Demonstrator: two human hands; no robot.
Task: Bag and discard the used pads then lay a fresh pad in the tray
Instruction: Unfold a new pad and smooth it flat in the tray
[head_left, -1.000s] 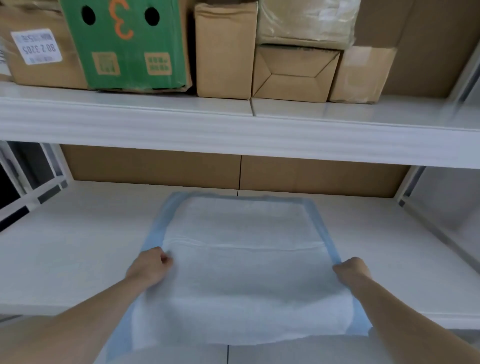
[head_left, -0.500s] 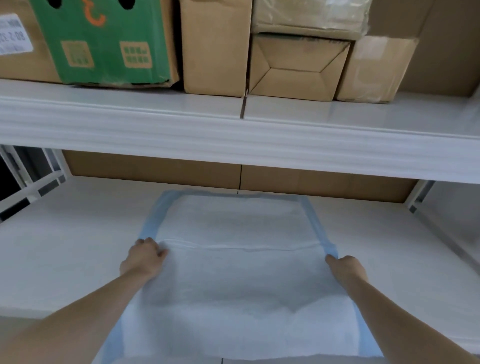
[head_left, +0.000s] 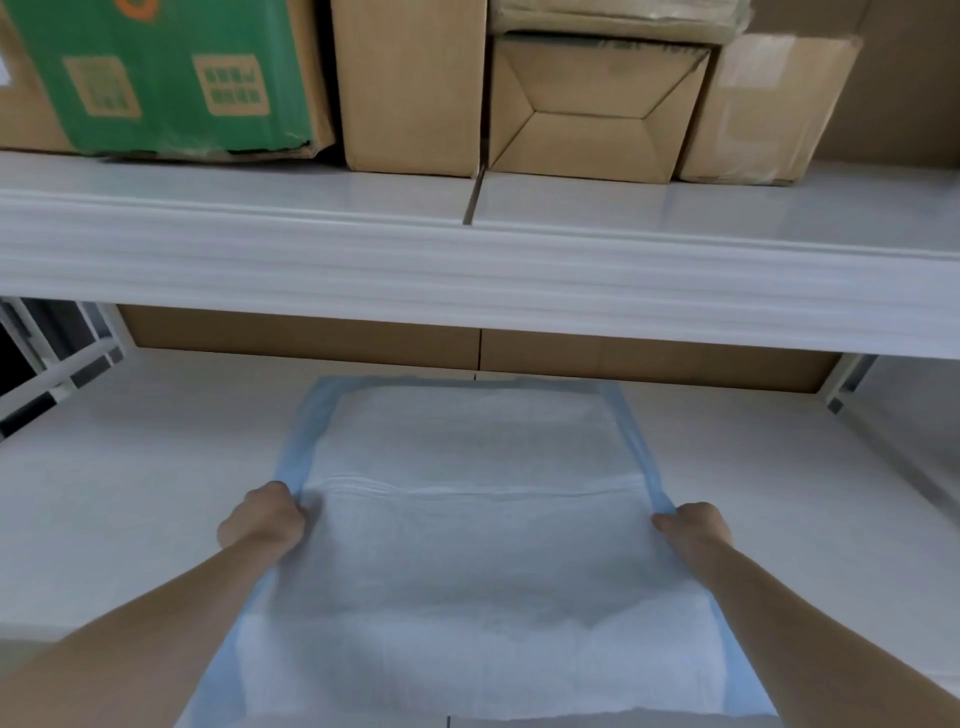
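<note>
Spreading a pad on the shelf

Left hand and right hand each pinch a blue side edge of the pad, probably to keep it taut; its far half lies flat, its near end overhangs.

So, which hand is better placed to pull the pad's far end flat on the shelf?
Neither clearly. The left hand grips the pad at its left blue border and the right hand grips the right border, level with each other at the crease. Probably both should work together.
</note>
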